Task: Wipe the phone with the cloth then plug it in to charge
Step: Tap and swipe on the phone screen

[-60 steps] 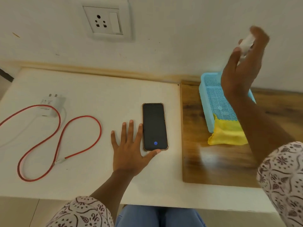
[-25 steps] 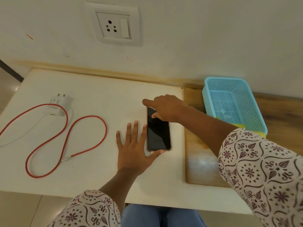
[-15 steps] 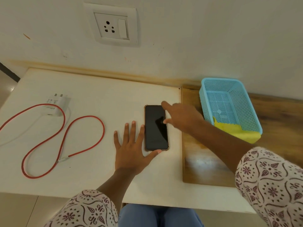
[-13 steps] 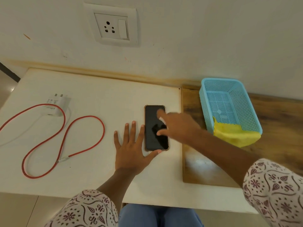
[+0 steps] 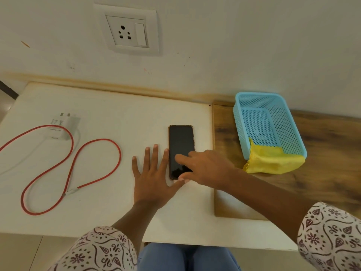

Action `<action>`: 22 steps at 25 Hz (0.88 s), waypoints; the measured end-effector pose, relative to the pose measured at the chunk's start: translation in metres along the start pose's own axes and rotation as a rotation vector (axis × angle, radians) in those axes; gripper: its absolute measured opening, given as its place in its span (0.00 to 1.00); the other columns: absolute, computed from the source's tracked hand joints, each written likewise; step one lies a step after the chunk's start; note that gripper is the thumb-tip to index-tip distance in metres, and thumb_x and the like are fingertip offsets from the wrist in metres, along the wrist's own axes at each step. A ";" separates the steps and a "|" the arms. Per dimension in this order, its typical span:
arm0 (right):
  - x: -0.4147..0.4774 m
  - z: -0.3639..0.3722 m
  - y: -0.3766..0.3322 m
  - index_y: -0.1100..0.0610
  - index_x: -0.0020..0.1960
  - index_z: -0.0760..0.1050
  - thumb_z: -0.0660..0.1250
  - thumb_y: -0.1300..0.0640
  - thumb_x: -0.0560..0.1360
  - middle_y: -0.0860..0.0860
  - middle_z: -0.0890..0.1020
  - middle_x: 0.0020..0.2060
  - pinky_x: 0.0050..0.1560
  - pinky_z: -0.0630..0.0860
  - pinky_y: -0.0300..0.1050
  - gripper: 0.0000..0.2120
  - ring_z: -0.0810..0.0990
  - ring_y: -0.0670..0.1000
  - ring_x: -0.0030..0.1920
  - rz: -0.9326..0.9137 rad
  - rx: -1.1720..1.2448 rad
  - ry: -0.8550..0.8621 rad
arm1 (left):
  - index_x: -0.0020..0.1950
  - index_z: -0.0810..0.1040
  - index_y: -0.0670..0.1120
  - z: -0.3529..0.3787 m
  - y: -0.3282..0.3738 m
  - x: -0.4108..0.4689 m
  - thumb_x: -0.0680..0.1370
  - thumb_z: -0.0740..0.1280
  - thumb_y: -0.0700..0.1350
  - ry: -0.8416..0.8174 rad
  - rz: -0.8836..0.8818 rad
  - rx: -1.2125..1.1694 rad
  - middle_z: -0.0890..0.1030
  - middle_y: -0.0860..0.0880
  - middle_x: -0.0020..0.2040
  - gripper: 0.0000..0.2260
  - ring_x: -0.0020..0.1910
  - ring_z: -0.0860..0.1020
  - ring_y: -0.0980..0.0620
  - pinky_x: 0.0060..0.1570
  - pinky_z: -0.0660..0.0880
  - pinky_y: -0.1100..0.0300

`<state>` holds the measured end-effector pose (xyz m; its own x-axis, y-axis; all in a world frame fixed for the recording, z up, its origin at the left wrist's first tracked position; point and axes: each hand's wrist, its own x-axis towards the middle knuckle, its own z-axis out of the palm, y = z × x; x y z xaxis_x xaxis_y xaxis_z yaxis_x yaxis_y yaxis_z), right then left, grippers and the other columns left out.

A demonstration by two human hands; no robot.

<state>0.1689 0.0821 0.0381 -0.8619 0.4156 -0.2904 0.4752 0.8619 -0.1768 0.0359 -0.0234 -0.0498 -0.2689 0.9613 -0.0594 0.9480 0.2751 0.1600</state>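
A black phone lies face up on the white table, its screen dark. My left hand rests flat beside the phone's left edge, fingers spread, thumb at the phone's near end. My right hand reaches over the phone's lower half, forefinger and thumb touching the screen, holding nothing. A yellow cloth hangs over the near edge of a blue mesh basket. A white charger plug with a red cable lies at the left. A wall socket is above the table.
A wooden board adjoins the white table on the right and carries the basket. The table's front edge runs just above my knees. The wall stands close behind the table.
My right hand came down from up by the wall, touched the phone's top, and slid down the screen to its lower half. My left hand stayed flat beside the phone.
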 end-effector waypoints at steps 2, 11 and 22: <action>-0.003 -0.005 0.012 0.47 0.57 0.53 0.60 0.39 0.74 0.54 0.79 0.44 0.30 0.69 0.38 0.21 0.75 0.51 0.33 0.096 -0.024 0.031 | 0.77 0.49 0.52 0.001 0.000 0.000 0.68 0.42 0.76 0.009 -0.018 0.000 0.50 0.45 0.78 0.43 0.77 0.45 0.43 0.72 0.44 0.36; 0.025 -0.021 0.028 0.47 0.61 0.53 0.62 0.39 0.73 0.57 0.80 0.47 0.32 0.72 0.45 0.25 0.77 0.55 0.35 0.141 -0.100 0.129 | 0.77 0.51 0.51 0.000 0.001 0.000 0.69 0.44 0.76 0.021 -0.012 -0.012 0.53 0.45 0.78 0.43 0.76 0.48 0.42 0.72 0.46 0.35; 0.079 -0.044 0.034 0.49 0.59 0.56 0.65 0.43 0.73 0.49 0.68 0.30 0.31 0.69 0.46 0.24 0.74 0.55 0.32 0.114 -0.112 0.271 | 0.77 0.49 0.53 -0.002 0.002 0.000 0.68 0.41 0.77 0.010 -0.034 0.024 0.50 0.46 0.78 0.44 0.77 0.46 0.42 0.72 0.43 0.36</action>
<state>0.1095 0.1574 0.0506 -0.8272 0.5606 -0.0380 0.5618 0.8258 -0.0483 0.0373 -0.0224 -0.0475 -0.3023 0.9517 -0.0540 0.9422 0.3069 0.1343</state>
